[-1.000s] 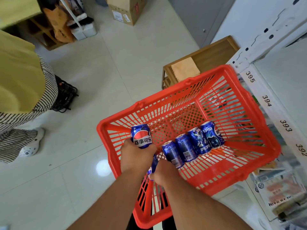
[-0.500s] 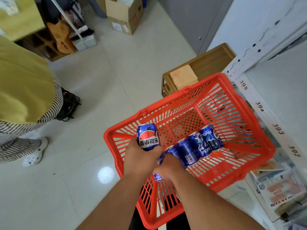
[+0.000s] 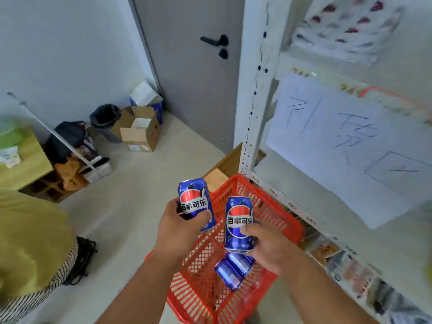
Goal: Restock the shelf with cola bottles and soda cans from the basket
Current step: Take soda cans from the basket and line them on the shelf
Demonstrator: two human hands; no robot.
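At the far left edge, part of a second person is in view, in a yellow top over striped cloth. Beyond them, a low wooden stand sits by the wall, with a long white pole leaning across bags. Further right, near the corner, a black bin stands just beside an open cardboard box. A grey door with a black handle closes the corner.

The left hand is raised above the floor, fingers and thumb curled round the lower half of a blue cola can, held upright with a slight tilt, label toward the camera.

Below and between both forearms, the red basket rests against the foot of the shelf. Two more blue cans lie on their sides in the basket; whether others lie beneath the hands cannot be told.

The right hand grips a second cola can from its right side, thumb across the label, the can upright above the basket.

To the right, the white shelf stands with numbered tags along its lower edge. A white paper sheet with handwritten marks hangs across its front. Blurred packaged goods sit on the upper level.
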